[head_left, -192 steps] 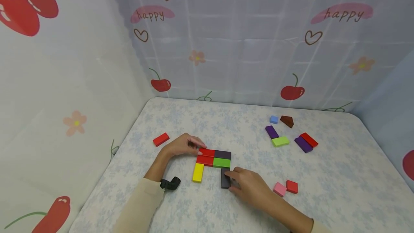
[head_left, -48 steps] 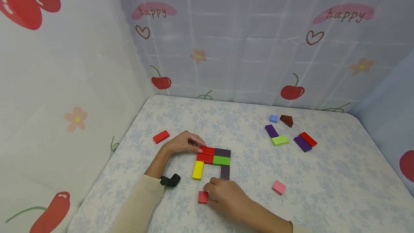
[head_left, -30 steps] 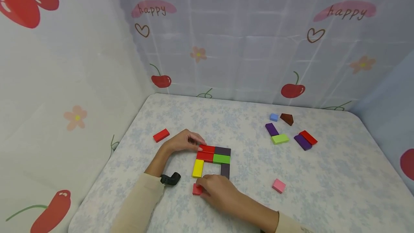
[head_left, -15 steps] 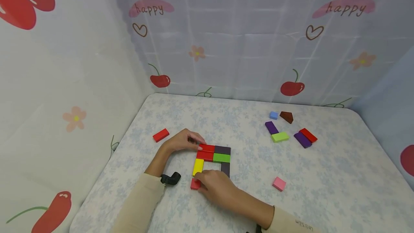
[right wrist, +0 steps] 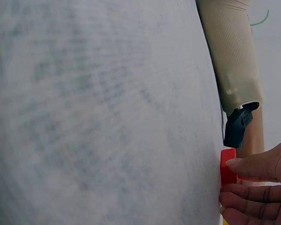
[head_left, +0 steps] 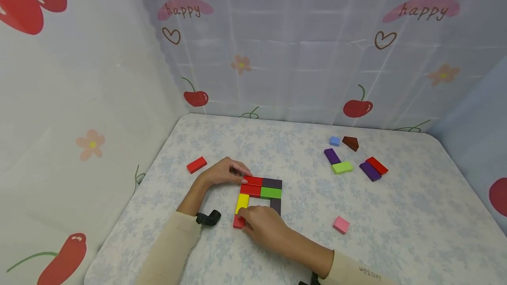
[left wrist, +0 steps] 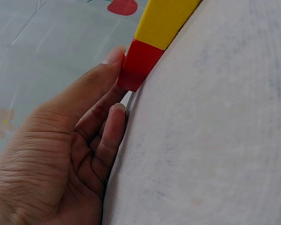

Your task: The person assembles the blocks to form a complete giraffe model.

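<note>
My right hand pinches a small red square block against the near end of a yellow block. The right wrist view shows the thumb on this red block. My left hand holds the left end of two stacked-row red blocks, thumb on one and fingers behind it; the left wrist view shows the red block's end between them. A dark block and a green block adjoin the reds. Another dark block extends nearer, partly hidden by my right hand.
A lone red block lies left, a pink block right. Farther right are blue, brown, purple, lime, purple and red blocks. A cherry-print curtain borders the table.
From beside the pink block, the red square block was carried left by my right hand, then slid up against the yellow block. The dark block was let go earlier. My left hand stays put.
</note>
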The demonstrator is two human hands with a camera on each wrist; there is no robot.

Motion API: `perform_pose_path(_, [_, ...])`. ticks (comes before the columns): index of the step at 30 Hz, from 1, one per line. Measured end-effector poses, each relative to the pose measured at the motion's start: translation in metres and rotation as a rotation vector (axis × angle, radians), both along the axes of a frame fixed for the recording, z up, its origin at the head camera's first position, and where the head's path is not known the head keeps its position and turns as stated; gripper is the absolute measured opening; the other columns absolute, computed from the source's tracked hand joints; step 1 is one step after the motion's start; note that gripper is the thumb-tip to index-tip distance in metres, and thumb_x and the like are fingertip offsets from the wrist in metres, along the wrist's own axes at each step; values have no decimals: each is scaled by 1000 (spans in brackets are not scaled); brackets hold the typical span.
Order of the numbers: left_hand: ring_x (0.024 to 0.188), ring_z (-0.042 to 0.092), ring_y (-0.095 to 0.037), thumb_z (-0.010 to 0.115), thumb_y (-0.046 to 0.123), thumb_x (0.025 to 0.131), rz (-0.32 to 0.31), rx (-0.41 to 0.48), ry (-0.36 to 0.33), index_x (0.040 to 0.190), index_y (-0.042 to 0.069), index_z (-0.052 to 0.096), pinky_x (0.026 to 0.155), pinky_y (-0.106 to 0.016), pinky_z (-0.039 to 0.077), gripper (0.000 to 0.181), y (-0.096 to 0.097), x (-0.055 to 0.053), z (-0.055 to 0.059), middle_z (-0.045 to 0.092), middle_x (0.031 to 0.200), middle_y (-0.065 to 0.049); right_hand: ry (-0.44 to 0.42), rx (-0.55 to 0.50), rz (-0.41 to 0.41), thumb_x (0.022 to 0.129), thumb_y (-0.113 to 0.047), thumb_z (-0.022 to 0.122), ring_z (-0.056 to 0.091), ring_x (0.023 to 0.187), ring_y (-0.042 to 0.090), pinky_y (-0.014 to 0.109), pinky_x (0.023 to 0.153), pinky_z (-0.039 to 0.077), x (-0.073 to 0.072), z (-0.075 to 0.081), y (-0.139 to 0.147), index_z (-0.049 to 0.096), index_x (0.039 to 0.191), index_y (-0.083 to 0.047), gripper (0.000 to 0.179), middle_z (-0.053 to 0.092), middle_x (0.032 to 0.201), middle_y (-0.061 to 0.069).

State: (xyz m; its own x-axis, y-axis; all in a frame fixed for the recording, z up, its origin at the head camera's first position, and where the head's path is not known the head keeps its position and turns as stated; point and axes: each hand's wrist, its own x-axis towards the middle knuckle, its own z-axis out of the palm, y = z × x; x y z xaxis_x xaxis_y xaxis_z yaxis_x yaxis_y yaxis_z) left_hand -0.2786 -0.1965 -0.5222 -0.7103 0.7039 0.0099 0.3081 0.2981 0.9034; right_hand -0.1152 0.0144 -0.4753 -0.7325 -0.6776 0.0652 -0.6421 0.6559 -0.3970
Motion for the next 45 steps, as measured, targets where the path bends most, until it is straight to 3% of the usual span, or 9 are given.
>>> perform_pose_path(7, [83,61,-22,81,15,88,7,-4,3,111,17,81,74,-29,52,23,1,-2,0,75,109,0,1,26,-9,89,-15,79,48,62,2,18,58,42,0,3,2,73,111,-12,23,63,76,-10])
perform_pose_path(14, [84,60,-20,79,15,90,8,-23,-3,115,16,80,75,-30,51,25,5,-1,-4,74,111,2,-53,92,-35,87,-22,82,56,65,1,22,63,51,14,20,30,70,123,-13,40,72,90,-6])
perform_pose_path(19, [101,65,-19,75,14,93,6,-9,-6,117,14,79,90,-33,53,24,4,0,-5,74,114,0,-60,81,-28,87,-20,82,56,67,0,24,64,52,23,27,62,72,119,-13,35,69,83,-8])
perform_pose_path(22, [109,66,-19,72,14,95,1,-6,-12,117,14,78,96,-35,52,23,3,0,-6,74,115,0,-54,101,-38,87,-22,82,63,76,4,27,68,56,28,31,81,74,118,-13,34,72,91,-5])
perform_pose_path(27, [107,66,-18,74,15,94,0,-7,-6,116,17,79,94,-33,52,23,0,0,-5,74,115,2,9,123,-92,86,-27,82,68,99,16,35,77,58,35,37,113,74,120,-16,36,71,110,0])
perform_pose_path(34, [88,59,-19,77,14,91,3,-5,21,116,16,79,77,-29,49,24,-2,-1,-6,74,112,1,110,99,-218,82,-26,86,66,110,21,37,78,59,41,31,156,72,121,-17,42,66,125,2])
perform_pose_path(39, [87,59,-18,77,13,91,2,-6,24,116,16,79,77,-29,49,25,-1,1,-5,75,112,3,84,110,-338,80,-30,87,62,117,26,42,82,58,42,23,178,66,132,-19,58,61,135,5])
perform_pose_path(45, [87,58,-19,77,13,91,10,-10,23,115,16,79,77,-29,48,25,0,1,-5,74,111,4,52,118,-360,78,-29,88,61,120,30,47,87,56,43,13,198,66,133,-16,60,60,137,9])
